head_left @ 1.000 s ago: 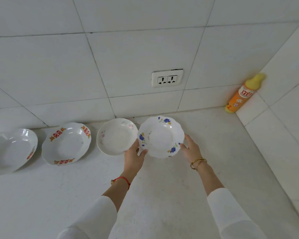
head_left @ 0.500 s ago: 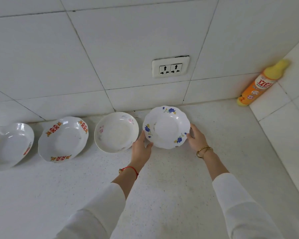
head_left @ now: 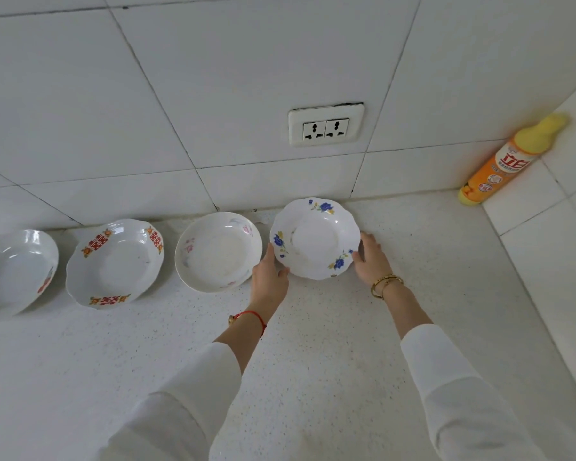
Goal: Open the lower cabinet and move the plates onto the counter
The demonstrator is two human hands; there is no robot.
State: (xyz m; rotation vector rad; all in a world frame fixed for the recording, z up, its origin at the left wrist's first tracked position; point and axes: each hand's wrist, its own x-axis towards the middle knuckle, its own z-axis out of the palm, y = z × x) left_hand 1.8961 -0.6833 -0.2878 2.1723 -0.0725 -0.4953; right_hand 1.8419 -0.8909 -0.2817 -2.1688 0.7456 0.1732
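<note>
Blue-flowered plate pinched at rim by both hands, seemingly touching counter.

White plate with blue flowers and yellow-green leaves round a scalloped rim. White plate with faint pink flowers. White plate with red characters and orange blossoms on the rim. White dish at far left with a trace of red print. White speckled counter; white wall tiles with dark grout. White socket. Orange bottle with yellow cap, white label, red lettering. Red string on one wrist, gold bangles on the other. White sleeves.
</note>
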